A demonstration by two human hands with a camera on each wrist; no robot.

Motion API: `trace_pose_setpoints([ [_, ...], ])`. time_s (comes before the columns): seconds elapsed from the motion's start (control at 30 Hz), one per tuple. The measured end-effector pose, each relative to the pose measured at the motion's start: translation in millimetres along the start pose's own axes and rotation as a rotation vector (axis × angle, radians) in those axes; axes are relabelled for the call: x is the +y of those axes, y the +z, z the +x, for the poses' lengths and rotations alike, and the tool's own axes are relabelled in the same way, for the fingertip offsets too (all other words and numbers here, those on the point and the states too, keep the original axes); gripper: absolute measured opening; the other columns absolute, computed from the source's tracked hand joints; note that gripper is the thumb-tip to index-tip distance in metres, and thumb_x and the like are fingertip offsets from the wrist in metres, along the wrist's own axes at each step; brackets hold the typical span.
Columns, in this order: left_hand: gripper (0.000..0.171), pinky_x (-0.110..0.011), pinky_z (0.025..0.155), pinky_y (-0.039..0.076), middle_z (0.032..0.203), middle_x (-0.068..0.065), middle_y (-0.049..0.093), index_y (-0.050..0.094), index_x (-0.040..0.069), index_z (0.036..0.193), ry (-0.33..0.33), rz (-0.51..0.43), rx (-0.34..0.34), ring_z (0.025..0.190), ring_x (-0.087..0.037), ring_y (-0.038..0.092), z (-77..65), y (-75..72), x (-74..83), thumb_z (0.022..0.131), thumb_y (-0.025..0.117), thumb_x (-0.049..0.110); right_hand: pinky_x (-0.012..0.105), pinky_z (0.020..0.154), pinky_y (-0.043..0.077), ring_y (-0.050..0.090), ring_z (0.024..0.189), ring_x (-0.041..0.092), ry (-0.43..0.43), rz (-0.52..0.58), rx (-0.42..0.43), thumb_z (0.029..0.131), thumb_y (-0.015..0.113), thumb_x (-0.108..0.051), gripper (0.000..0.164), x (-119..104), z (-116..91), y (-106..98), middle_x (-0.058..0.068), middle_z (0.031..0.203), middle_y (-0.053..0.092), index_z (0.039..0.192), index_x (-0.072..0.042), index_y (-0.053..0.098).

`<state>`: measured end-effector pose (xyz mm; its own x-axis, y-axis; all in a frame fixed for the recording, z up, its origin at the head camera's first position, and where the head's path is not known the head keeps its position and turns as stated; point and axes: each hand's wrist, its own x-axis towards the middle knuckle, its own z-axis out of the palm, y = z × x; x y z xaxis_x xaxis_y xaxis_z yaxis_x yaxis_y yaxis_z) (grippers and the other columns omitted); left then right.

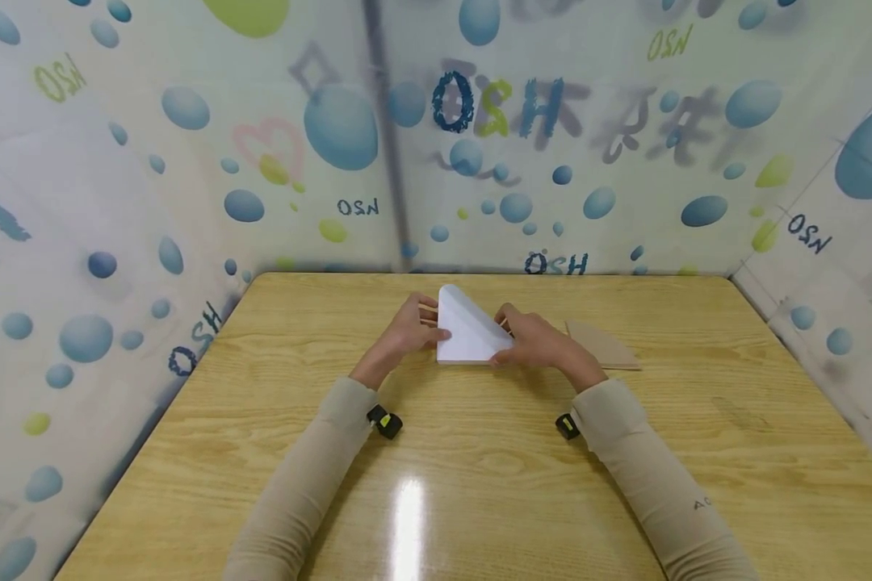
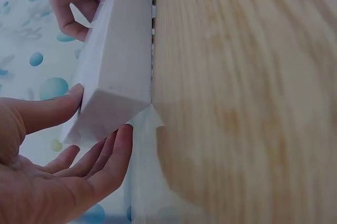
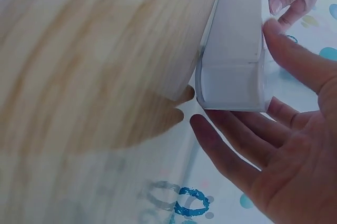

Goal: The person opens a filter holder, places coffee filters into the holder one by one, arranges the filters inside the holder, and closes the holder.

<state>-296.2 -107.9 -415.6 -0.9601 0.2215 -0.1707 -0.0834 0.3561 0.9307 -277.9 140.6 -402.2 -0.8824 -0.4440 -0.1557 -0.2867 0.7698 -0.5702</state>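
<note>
A white triangular box (image 1: 465, 331) with a flat top and fairly deep sides is between my two hands near the middle of the table. My left hand (image 1: 409, 324) holds its left side, the thumb on the top edge and the fingers round the side wall. At the right corner my right hand (image 1: 534, 339) grips it between thumb and fingers. The left wrist view shows the box's smooth side walls (image 2: 126, 39) close over the wood. A rounded end (image 3: 231, 87) of the box shows in the right wrist view. Whether its underside touches the table is unclear.
A flat brown fan-shaped piece (image 1: 605, 345) lies on the wooden table (image 1: 480, 468), partly behind my right wrist. A patterned cloth wall (image 1: 421, 186) rises behind the table's far edge and along both sides. Small black devices (image 1: 385, 422) are worn at both wrists.
</note>
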Motion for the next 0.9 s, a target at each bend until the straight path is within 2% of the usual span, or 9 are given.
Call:
trace_pose_setpoints([
  [0.17,0.081,-0.042,0.093,0.058,0.143,-0.025,0.055,0.027,0.007,0.159,0.016,0.005,-0.019,0.124,-0.038,0.062,-0.2,-1.3,0.8,0.093,0.073,-0.001,0.050,0.106,0.050,0.060,0.128,0.036,-0.012,0.049,0.008,0.096,0.076,-0.029,0.060,2,1,1,0.022,0.140,0.061,0.142,-0.003,0.046],
  [0.3,0.086,-0.047,0.097,0.057,0.144,-0.024,0.055,0.026,0.010,0.162,0.023,-0.004,-0.026,0.125,-0.039,0.061,-0.7,-2.0,1.5,0.092,0.074,-0.003,0.050,0.105,0.051,0.061,0.129,0.035,-0.024,0.070,0.019,0.097,0.074,-0.026,0.059,1,1,0,0.021,0.141,0.062,0.144,-0.005,0.046],
  [0.57,0.084,-0.043,0.093,0.058,0.141,-0.022,0.055,0.033,0.007,0.159,0.059,0.043,-0.054,0.125,-0.038,0.060,-1.2,-5.5,3.8,0.089,0.078,-0.002,0.052,0.108,0.049,0.059,0.132,0.037,-0.056,0.068,0.034,0.098,0.072,-0.021,0.058,-2,0,-1,0.020,0.144,0.060,0.147,-0.006,0.045],
  [0.9,0.076,-0.043,0.097,0.055,0.139,-0.019,0.057,0.040,0.004,0.154,0.099,0.075,-0.052,0.123,-0.036,0.061,-4.6,-10.2,8.9,0.088,0.079,0.000,0.051,0.105,0.052,0.061,0.128,0.036,-0.110,0.057,0.063,0.099,0.070,-0.015,0.054,-9,-4,-4,0.021,0.140,0.062,0.146,-0.006,0.046],
])
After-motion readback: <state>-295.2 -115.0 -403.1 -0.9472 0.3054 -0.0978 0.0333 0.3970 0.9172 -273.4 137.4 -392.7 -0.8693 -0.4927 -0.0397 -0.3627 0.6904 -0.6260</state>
